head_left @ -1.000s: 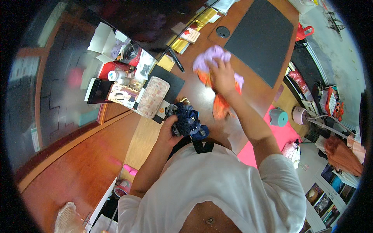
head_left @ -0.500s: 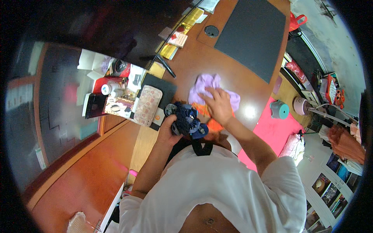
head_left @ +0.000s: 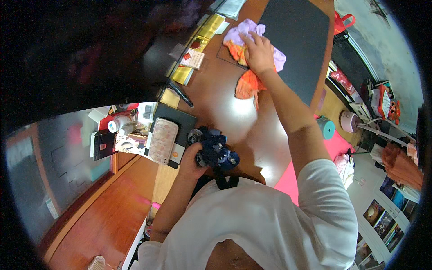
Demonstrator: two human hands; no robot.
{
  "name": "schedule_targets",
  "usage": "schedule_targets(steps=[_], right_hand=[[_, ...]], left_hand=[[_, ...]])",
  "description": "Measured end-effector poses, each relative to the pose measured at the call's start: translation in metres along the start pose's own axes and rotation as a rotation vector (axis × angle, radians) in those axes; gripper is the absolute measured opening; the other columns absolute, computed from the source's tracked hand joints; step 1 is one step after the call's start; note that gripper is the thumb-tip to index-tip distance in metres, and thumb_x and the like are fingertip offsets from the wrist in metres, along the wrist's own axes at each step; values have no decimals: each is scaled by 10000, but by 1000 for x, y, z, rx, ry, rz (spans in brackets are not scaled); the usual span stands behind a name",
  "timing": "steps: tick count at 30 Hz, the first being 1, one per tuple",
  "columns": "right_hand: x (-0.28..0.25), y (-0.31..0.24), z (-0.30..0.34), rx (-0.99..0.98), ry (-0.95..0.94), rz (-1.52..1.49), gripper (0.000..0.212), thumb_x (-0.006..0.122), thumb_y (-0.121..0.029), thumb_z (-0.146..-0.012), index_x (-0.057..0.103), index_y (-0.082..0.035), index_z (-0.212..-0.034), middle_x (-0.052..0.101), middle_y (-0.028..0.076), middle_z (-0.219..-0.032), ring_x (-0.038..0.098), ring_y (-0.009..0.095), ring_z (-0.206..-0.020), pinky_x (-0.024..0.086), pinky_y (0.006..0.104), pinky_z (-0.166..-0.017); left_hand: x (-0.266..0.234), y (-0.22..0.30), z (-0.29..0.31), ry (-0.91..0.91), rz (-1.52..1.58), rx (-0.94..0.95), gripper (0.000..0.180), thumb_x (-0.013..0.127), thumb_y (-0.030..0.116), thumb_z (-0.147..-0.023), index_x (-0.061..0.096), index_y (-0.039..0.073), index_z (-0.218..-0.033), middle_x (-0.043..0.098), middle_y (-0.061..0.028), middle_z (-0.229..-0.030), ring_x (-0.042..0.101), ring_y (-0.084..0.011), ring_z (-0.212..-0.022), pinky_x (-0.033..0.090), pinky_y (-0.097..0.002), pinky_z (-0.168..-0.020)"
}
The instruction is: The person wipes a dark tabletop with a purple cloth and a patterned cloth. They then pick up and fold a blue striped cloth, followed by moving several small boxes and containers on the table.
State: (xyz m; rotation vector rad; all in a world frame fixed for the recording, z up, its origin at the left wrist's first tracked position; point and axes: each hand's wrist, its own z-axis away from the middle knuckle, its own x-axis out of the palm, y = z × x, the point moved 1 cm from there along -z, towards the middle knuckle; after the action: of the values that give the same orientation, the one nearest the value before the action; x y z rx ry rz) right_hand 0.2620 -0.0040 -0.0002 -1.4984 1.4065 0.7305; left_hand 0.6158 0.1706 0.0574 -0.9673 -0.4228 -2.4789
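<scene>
The right hand [head_left: 259, 54] lies palm down on a lilac-and-orange cloth [head_left: 249, 85], fingers slightly spread. The cloth is spread, rumpled, on the brown desk [head_left: 213, 101], partly over the near-left edge of a dark mat [head_left: 299, 45]. The left hand [head_left: 192, 163] is closed around a dark blue fabric bundle [head_left: 216, 148] in front of the waist, at the desk's near edge. Printed matter, left side: a small pale box [head_left: 192, 59] bears a red diamond and rows of dark marks too small to read; it lies against gold packages [head_left: 210, 27]. A black pen [head_left: 181, 93] lies nearby. Beside a patterned pink case [head_left: 163, 140], a pale card [head_left: 176, 154] shows a round orange emblem.
</scene>
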Motion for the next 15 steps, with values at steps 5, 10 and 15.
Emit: schedule_targets(steps=[5,10,15], right_hand=[[-16,-4,38,100,-29,-57,491,612,-146,-844,635,-243,-1325,566,105,-1398,522,353,-1238,430,510,-1028],[-93,-16,160,26,-157,-107,551,623,-114,-764,649,-221,-1304,570,86,-1363,517,348,-1207,404,495,-1026],[-120,0,222,222,-136,-48,574,626,-88,-749,642,-221,-1308,550,81,-1376,499,349,-1239,381,502,-1059]], left_hand=[[15,6,-5,-8,-92,36,415,624,213,-906,597,24,-1274,679,-138,-1234,673,-310,-1114,551,-492,-979],[42,17,-50,-155,38,15,407,588,225,-938,580,48,-1304,658,-149,-1272,649,-313,-1163,504,-517,-1039],[99,41,-146,-99,176,71,407,588,199,-911,574,94,-1304,612,-155,-1344,600,-365,-1227,433,-642,-1081]])
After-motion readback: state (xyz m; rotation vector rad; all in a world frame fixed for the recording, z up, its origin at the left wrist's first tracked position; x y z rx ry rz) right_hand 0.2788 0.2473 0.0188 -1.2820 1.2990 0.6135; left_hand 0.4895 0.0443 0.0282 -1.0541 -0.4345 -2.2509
